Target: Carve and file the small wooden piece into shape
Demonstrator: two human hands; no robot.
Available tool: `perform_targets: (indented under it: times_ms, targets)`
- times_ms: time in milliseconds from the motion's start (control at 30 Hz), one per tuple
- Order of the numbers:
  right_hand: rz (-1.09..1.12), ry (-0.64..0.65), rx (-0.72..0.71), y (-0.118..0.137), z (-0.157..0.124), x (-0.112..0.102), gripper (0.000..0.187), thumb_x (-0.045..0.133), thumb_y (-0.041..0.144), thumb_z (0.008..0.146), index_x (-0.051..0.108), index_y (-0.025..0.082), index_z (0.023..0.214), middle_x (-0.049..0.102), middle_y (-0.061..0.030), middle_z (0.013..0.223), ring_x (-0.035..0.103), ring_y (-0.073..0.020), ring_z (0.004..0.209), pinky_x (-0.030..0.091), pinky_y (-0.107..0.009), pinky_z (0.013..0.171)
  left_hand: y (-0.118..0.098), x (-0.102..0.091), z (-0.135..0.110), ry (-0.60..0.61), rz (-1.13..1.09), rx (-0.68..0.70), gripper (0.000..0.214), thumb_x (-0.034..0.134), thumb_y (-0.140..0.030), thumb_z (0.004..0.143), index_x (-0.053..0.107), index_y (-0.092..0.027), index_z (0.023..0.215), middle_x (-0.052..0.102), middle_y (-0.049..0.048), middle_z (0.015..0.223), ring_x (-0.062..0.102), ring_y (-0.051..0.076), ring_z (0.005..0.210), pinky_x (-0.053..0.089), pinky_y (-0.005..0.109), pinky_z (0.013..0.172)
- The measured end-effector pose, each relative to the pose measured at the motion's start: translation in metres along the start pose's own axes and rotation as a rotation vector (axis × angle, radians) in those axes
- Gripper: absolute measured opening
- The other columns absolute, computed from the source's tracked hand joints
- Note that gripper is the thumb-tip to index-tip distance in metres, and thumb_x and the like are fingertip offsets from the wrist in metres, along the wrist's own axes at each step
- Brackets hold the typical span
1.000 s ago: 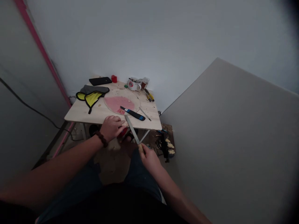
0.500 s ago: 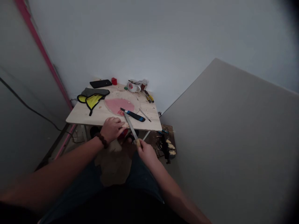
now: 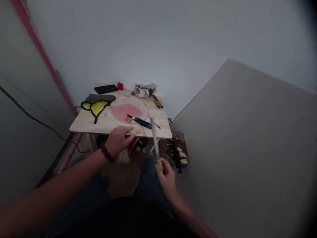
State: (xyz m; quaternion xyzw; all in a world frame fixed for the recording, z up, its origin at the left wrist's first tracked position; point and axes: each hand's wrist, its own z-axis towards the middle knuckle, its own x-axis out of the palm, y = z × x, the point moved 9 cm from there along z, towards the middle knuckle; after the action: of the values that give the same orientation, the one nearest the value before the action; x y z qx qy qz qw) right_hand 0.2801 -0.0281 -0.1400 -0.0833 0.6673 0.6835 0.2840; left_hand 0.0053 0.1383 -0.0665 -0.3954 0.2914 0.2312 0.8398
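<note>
My left hand (image 3: 118,139) pinches a small pale wooden piece (image 3: 136,131) against the near edge of a light wooden table (image 3: 84,122). A beaded bracelet sits on that wrist. My right hand (image 3: 165,172) grips the wooden handle of a long metal file (image 3: 154,136), whose blade points up and away, lifted off the wooden piece and to its right. On the table behind lie a blue-and-black knife (image 3: 140,121) and a round pink disc (image 3: 125,111).
A yellow-and-black cloth (image 3: 97,106), a black phone (image 3: 106,89), a red cap (image 3: 120,86), a mug (image 3: 140,91) and small tools (image 3: 158,102) lie on the table. A large grey board (image 3: 245,145) leans at the right. Tools and clutter (image 3: 176,152) sit on the floor.
The right hand pulled the file back and swung it right, off the wooden piece. The left hand stays at the table edge, the wooden piece now showing beyond its fingers.
</note>
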Motion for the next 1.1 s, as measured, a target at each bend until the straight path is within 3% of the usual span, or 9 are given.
perform_targets:
  times_ms: [100,200,333,433,533,667,800,933,1100]
  targets:
    - [0.264,-0.059,0.08,0.041,0.031,0.006,0.035,0.083,0.055,0.091,0.061,0.028,0.086,0.064,0.0034,0.067,0.058,-0.018,0.059,0.052,-0.029,0.058,-0.046,-0.023,-0.008,-0.009,-0.146,-0.018,0.035,0.072,-0.043,0.108,0.081,-0.022,0.135,0.087,0.013,0.129,0.081,0.034,0.122,0.061,0.049,0.113]
    - [0.591,0.056,0.108,0.097,0.062,0.021,0.044,0.087,0.062,0.089,0.06,0.027,0.088,0.052,0.01,0.056,0.042,-0.0122,0.044,0.039,-0.026,0.047,-0.086,-0.047,-0.013,-0.05,-0.235,-0.032,0.033,0.075,-0.042,0.106,0.08,-0.024,0.133,0.087,0.0115,0.128,0.082,0.033,0.119,0.063,0.047,0.111]
    - [0.738,0.114,0.058,0.15,0.079,0.023,0.046,0.091,0.062,0.086,0.063,0.026,0.092,0.051,0.0114,0.054,0.04,-0.0106,0.041,0.034,-0.024,0.044,-0.108,-0.07,-0.013,-0.115,-0.277,-0.062,0.033,0.076,-0.041,0.104,0.081,-0.023,0.132,0.087,0.0121,0.132,0.081,0.033,0.123,0.061,0.048,0.116]
    - [0.668,0.08,0.019,0.162,0.081,0.013,0.038,0.088,0.055,0.086,0.065,0.026,0.089,0.054,0.0094,0.056,0.043,-0.0115,0.044,0.037,-0.025,0.045,-0.113,-0.08,-0.012,-0.111,-0.325,-0.143,0.038,0.078,-0.041,0.099,0.082,-0.025,0.133,0.086,0.0114,0.135,0.079,0.034,0.126,0.06,0.048,0.117]
    - [0.542,0.064,-0.022,0.169,0.08,0.0,0.031,0.088,0.049,0.083,0.069,0.024,0.087,0.059,0.0067,0.06,0.048,-0.0126,0.049,0.04,-0.025,0.048,-0.119,-0.082,-0.009,0.011,-0.493,-0.278,0.043,0.082,-0.047,0.096,0.084,-0.025,0.132,0.087,0.0089,0.128,0.081,0.033,0.116,0.066,0.041,0.1]
    - [0.439,0.206,-0.048,0.187,0.073,-0.003,0.025,0.082,0.044,0.083,0.069,0.023,0.079,0.057,0.006,0.059,0.047,-0.0123,0.048,0.037,-0.025,0.046,-0.138,-0.082,-0.002,0.205,-0.692,-0.365,0.036,0.078,-0.058,0.097,0.082,-0.023,0.096,0.08,0.0044,0.092,0.074,0.024,0.081,0.058,0.03,0.067]
    - [0.425,0.291,-0.083,0.204,0.067,-0.005,0.022,0.079,0.042,0.083,0.07,0.023,0.077,0.06,0.0047,0.059,0.049,-0.0126,0.048,0.038,-0.024,0.046,-0.142,-0.088,0.0,0.176,-0.683,-0.383,0.048,0.069,-0.061,0.103,0.066,-0.023,0.073,0.065,0.0011,0.071,0.06,0.019,0.066,0.048,0.028,0.059]
    - [0.439,0.307,-0.086,0.212,0.068,-0.006,0.019,0.079,0.04,0.083,0.069,0.024,0.078,0.062,0.0046,0.058,0.051,-0.0133,0.048,0.039,-0.024,0.046,-0.141,-0.092,-0.004,0.121,-0.703,-0.394,0.052,0.06,-0.062,0.109,0.066,-0.023,0.075,0.068,0.0035,0.074,0.059,0.02,0.068,0.049,0.03,0.062]
    - [0.5,0.304,-0.092,0.218,0.077,-0.005,0.016,0.077,0.036,0.082,0.067,0.024,0.077,0.058,0.0067,0.054,0.049,-0.0124,0.044,0.036,-0.024,0.043,-0.157,-0.084,-0.013,0.297,-0.864,-0.399,0.028,0.079,-0.049,0.094,0.077,-0.024,0.106,0.076,0.0021,0.084,0.07,0.021,0.073,0.055,0.029,0.064]
